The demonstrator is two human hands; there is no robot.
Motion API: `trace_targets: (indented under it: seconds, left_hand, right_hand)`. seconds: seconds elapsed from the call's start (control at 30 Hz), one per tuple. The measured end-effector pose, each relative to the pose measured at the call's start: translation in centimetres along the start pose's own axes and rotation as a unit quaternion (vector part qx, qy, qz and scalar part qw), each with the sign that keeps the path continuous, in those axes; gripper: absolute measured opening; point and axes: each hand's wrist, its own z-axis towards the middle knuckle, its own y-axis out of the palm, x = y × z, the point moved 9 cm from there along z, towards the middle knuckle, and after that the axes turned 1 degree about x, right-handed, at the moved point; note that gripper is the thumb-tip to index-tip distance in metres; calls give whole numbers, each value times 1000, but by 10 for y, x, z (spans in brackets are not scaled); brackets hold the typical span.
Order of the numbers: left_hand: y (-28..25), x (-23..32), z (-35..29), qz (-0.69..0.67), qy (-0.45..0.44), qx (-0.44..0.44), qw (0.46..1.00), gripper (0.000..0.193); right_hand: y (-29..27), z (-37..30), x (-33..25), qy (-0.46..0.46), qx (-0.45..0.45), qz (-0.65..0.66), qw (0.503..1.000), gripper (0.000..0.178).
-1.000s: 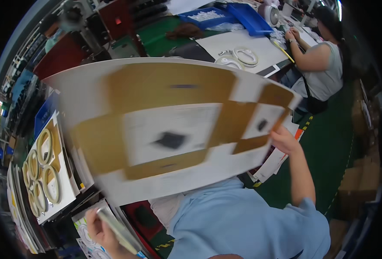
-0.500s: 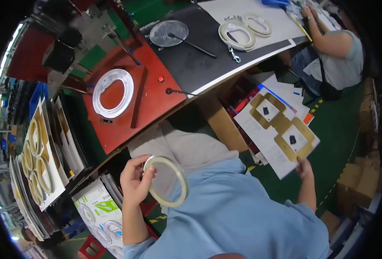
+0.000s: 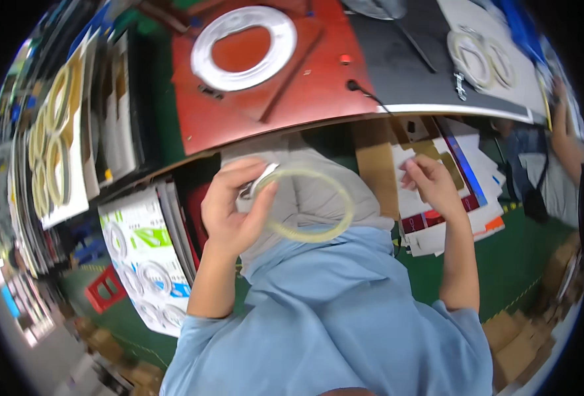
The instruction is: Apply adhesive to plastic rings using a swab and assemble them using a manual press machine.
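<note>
While the left hand (image 3: 236, 206) pinches one edge of a pale ring (image 3: 311, 236) between thumb and fingers above the grey-clad lap (image 3: 369, 201), the right hand (image 3: 436, 188), loosely parted and seemingly empty, though blurred, hovers near stacked sheets (image 3: 426, 247), and a slack one-sided pinch could let the ring drop.

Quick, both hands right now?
Left hand: closed, holding the pale ring.
Right hand: partly open, loosely curled, nothing visible in it.
</note>
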Motion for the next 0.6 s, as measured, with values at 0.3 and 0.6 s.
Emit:
trace_targets:
  seconds: [0.3,0.6]
  left_hand:
    - [2,7,7,-146,20,68,987,44]
    - [7,-1,20,-122,-101,-124,980,31]
  right_hand:
    - [109,-31,-167,-184,-179,216,942,23]
    - [79,-22,-210,-370,-37,172,912,31]
